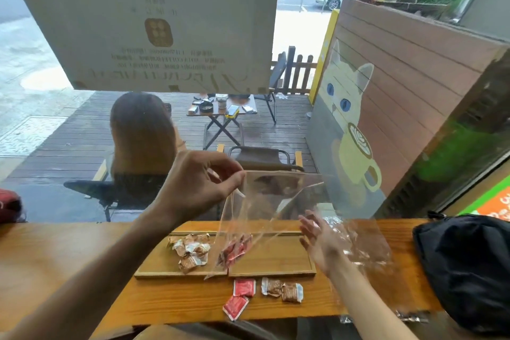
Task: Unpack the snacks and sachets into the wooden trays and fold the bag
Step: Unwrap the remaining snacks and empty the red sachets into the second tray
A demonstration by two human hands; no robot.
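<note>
Left hand [198,188] pinching clear bag [265,215] by its top edge, held above wooden trays [276,262]; right hand [321,243] released, fingers spread beside bag. Red sachets [234,252] low inside bag. Brown snacks [190,251] piled in left tray. Loose sachets [240,298] near, on counter [55,257].

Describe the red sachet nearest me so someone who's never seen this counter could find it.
Start at the two wooden trays on the counter. In front of them lie two red sachets and two brown snacks. Yours is the tilted red sachet closest to the counter's near edge, just below the other red one.
</note>
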